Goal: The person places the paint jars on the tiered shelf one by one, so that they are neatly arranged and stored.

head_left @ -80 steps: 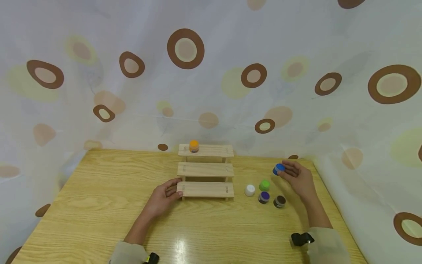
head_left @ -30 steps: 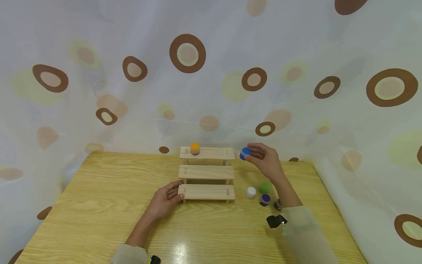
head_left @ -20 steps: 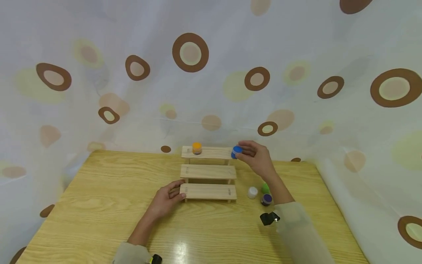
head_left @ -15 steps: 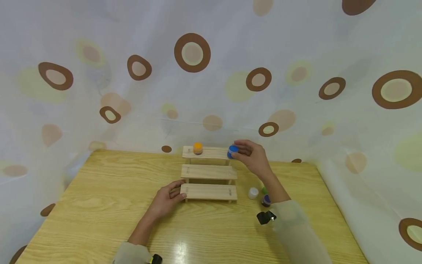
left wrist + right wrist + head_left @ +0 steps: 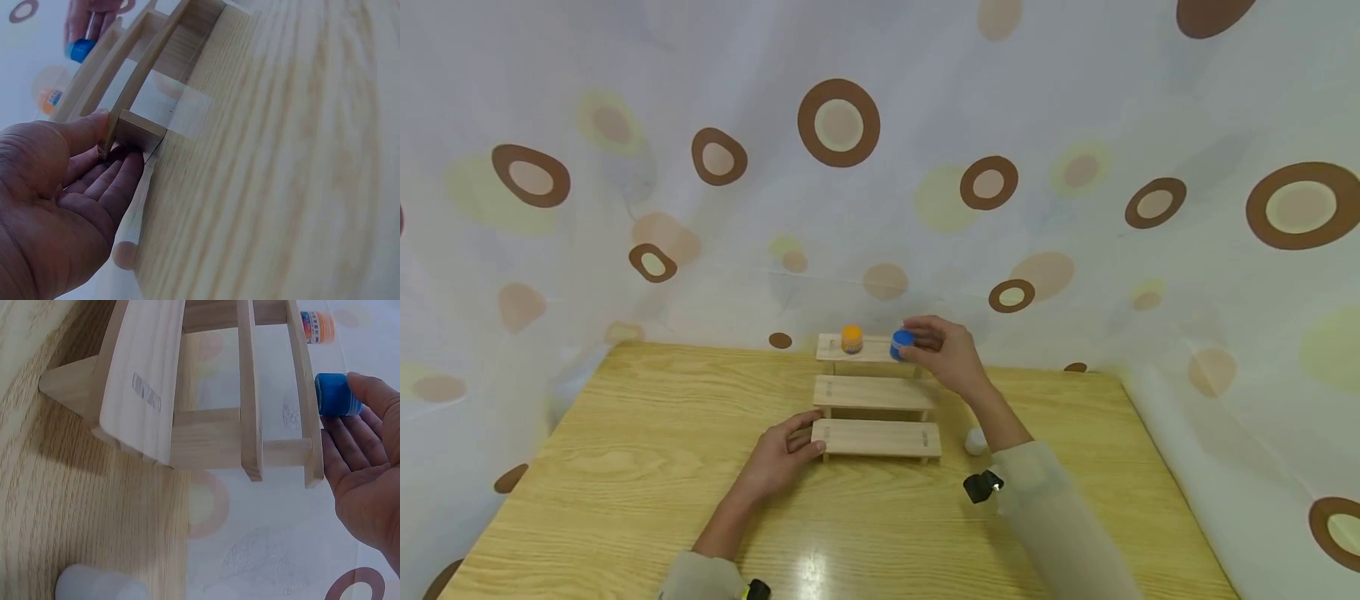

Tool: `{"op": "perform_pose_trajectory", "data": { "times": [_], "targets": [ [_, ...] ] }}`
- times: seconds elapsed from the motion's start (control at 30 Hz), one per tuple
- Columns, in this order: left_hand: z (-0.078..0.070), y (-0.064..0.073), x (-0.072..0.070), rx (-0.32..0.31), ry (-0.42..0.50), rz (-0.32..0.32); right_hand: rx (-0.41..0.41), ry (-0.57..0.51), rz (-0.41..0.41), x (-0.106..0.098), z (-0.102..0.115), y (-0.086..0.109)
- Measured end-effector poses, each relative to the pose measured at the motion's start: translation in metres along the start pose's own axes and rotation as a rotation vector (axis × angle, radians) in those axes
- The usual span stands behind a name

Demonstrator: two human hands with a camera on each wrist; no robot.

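A three-step wooden rack (image 5: 876, 435) stands on the table. My left hand (image 5: 778, 457) grips the left end of its lowest step, thumb on top and fingers beneath, as the left wrist view (image 5: 75, 194) also shows. My right hand (image 5: 951, 354) pinches a small blue paint jar (image 5: 902, 344) between thumb and fingers at the top step, right of the middle. In the right wrist view the blue jar's base is at the step's surface; whether it bears weight there I cannot tell. An orange paint jar (image 5: 852, 339) stands on the top step, left of the blue one.
A white jar (image 5: 976, 442) stands on the table right of the rack, partly behind my right forearm. The other jars seen earlier are hidden by that arm. Behind the table hangs a patterned cloth (image 5: 880, 208).
My right hand has carried the blue jar left from the table's right side to the top step, then further along it. My left hand keeps its grip on the rack.
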State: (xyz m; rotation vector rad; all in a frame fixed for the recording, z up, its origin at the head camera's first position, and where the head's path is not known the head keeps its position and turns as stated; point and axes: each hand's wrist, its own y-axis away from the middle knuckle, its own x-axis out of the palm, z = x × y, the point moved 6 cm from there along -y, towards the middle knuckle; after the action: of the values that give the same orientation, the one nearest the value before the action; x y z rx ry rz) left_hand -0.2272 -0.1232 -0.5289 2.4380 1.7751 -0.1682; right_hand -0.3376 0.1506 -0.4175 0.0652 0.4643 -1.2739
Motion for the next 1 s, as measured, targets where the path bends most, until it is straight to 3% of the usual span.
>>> {"op": "perform_pose_trajectory", "data": {
  "times": [0.5, 1.0],
  "targets": [
    [-0.002, -0.003, -0.001, -0.001, 0.004, 0.006, -0.014, -0.018, 0.010, 0.016, 0.007, -0.012],
    [-0.002, -0.004, 0.002, -0.008, -0.001, -0.009, -0.005, -0.002, 0.017, 0.020, 0.004, -0.014]
  ]
}}
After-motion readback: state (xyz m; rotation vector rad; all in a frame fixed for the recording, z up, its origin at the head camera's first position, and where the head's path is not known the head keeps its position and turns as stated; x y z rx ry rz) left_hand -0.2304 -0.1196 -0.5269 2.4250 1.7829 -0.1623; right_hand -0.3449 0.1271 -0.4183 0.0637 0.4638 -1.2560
